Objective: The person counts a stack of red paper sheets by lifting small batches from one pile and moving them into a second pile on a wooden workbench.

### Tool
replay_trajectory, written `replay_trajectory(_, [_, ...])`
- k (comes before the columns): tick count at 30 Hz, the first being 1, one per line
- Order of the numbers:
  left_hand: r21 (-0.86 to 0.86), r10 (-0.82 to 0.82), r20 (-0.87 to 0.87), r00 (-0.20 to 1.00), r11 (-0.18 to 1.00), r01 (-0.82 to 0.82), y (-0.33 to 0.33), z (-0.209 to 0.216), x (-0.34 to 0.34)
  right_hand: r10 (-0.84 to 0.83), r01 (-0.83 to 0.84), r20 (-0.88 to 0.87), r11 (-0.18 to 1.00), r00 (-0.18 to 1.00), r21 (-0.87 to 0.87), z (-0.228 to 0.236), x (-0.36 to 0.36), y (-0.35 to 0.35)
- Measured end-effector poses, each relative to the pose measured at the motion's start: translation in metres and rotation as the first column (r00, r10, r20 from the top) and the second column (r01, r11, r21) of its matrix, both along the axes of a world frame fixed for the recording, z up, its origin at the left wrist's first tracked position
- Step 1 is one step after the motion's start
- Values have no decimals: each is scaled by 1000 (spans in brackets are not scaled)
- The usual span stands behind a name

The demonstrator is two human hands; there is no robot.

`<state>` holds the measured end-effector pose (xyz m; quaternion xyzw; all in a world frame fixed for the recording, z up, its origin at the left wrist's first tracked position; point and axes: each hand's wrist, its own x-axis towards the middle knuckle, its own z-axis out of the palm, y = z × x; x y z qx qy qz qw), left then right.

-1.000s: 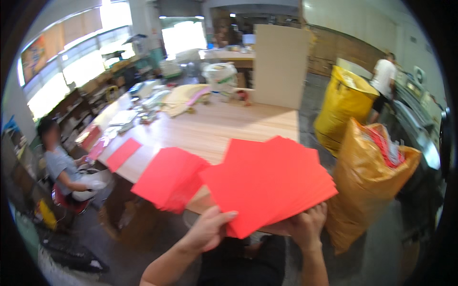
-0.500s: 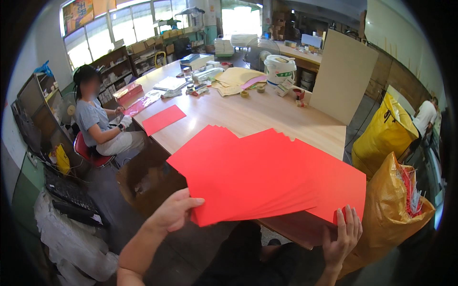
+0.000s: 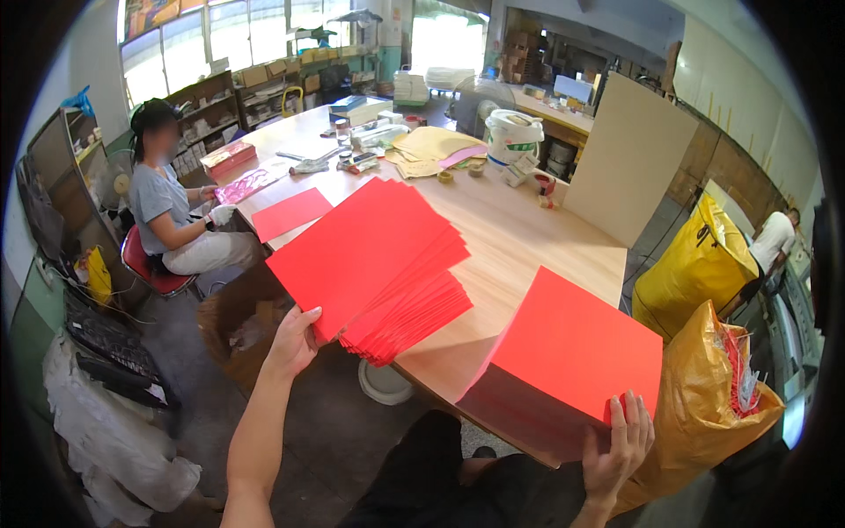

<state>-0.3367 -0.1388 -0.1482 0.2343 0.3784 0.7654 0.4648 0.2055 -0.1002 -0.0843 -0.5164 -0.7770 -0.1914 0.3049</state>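
Note:
My left hand (image 3: 297, 345) is closed on the near left corner of a fanned bundle of red paper sheets (image 3: 361, 251), its thumb on top. The bundle is held up over the table's near edge, its many edges spread toward the right. A tall stack of red paper sheets (image 3: 576, 343) stands at the table's near right corner. My right hand (image 3: 620, 436) rests against that stack's near right corner, fingers stretched out over the top edge. A small red cover appears to be on one of its fingers. One more red sheet (image 3: 290, 214) lies flat on the table beyond the bundle.
A co-worker (image 3: 167, 198) sits at the left side of the wooden table (image 3: 519, 233). Farther back lie brown papers (image 3: 431, 145), a white bucket (image 3: 513, 136) and tape rolls. An upright board (image 3: 629, 158) stands at the right, near yellow sacks (image 3: 695, 273). A cardboard box (image 3: 233, 339) is below left.
My left hand has carried the fanned bundle up and left, away from the stack, uncovering the stack's top. My right hand stays at the stack's corner.

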Motion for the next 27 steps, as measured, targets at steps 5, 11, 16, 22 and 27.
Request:
replay_trajectory(5, [-187,-44,-21,999,982,39,25,-72,-29,0,0,6,1000,1000,-14,-1,0,1])
replay_trajectory(11, [-320,-122,-94,988,943,86,33,-68,-25,-6,6,-9,1000,1000,9,0,1,0])
replay_trajectory(16, [-397,-159,-109,981,912,103,31,-62,-35,20,-20,-23,1000,1000,2,2,-2,1])
replay_trajectory(22, [-374,-154,-52,987,919,124,37,-74,-39,6,-6,-31,1000,999,7,2,-2,0])
replay_trajectory(27, [-314,-242,50,969,917,245,44,-97,-49,-14,14,-7,1000,1000,-18,6,8,-3])
